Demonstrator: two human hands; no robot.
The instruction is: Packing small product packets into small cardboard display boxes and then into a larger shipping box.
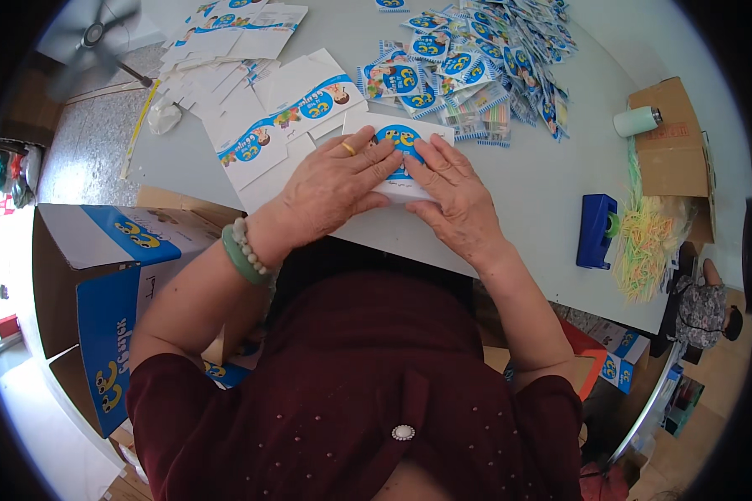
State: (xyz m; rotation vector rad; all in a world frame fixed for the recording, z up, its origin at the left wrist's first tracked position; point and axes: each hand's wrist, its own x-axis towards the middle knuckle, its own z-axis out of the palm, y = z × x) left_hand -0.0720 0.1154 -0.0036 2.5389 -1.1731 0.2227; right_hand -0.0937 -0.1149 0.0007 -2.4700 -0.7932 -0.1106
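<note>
A small white carton (410, 190) with a blue printed panel lies near the table's front edge, between my two hands. Across its left and top part stretch the fingers of my left hand (334, 179), thumb at the near side; a ring and wrist bracelets show on this arm. My right hand (458, 200) grips the right part, fingers bent over the top and thumb at the near edge. The fingers of both hands almost meet over the blue panel and cover much of it. Flat printed cartons (288, 117) lie just beyond my left hand.
Small printed packets (468, 63) are heaped at the back. To the right stand a blue tape dispenser (594, 231), colourful thin strips (643, 242), a cardboard box (677, 142) and a pale green thread cone (637, 122). A large open carton (109, 334) is at my left; a fan (94, 33) is beyond.
</note>
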